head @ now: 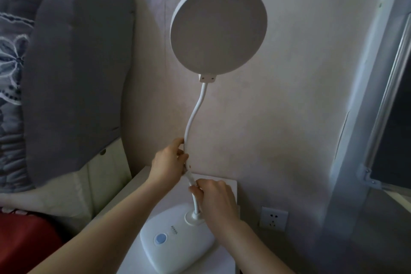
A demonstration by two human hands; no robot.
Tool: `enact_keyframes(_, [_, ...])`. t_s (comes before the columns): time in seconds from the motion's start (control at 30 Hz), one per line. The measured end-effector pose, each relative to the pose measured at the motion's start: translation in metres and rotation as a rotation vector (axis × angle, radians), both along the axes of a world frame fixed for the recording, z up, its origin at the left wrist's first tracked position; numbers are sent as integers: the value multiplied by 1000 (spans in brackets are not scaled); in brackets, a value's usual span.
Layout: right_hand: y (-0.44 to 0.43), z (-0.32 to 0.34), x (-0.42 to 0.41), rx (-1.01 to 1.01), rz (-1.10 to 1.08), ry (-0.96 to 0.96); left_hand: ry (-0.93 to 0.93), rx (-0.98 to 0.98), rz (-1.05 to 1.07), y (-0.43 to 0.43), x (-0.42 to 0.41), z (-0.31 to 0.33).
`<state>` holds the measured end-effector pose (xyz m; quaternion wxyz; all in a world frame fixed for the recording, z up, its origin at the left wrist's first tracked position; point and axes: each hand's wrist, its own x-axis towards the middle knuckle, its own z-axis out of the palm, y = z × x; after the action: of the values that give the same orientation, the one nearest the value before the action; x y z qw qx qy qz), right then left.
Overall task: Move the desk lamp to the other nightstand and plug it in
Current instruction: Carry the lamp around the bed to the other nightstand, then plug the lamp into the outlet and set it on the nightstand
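Observation:
A white desk lamp stands on a white nightstand (142,187). Its round flat head (219,29) is raised high against the wall on a thin curved gooseneck (195,109). The lamp's base (175,242) carries a round blue button and sits near the nightstand's front. My left hand (168,163) grips the lower gooseneck. Just below it, my right hand (216,200) pinches the neck above the base. The lamp's cord and plug are hidden.
A white wall socket (273,218) sits low on the wall, right of the nightstand. A grey padded headboard (75,73) and a floral pillow (12,55) fill the left. A red cover (24,240) lies lower left. A window frame (382,104) runs down the right.

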<state>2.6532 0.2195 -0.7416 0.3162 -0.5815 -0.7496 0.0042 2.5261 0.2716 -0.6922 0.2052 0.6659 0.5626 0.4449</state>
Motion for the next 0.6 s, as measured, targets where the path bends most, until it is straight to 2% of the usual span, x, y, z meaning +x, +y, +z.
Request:
enact_keyframes(0.13, [-8,3,11,66,-67,45,118,165,104,-23,2,-9])
enact_keyframes(0.23, [-16,4,23,104,-47,217,193,430,128,-45,7,-20])
enact_keyframes(0.3, [-20,5,33,85,-38,372,125,494,67,-59,20,-29])
enact_keyframes(0.33, [-21,7,38,70,-36,448,71,479,26,-64,27,-34])
enact_keyframes(0.4, [-23,10,55,61,-73,542,-30,323,-78,-70,51,-43])
enact_keyframes(0.53, [-26,22,94,83,-231,497,-189,-159,-398,-71,105,-47])
enact_keyframes(0.6, [-26,27,111,19,-239,525,-190,-244,-510,-75,132,-45])
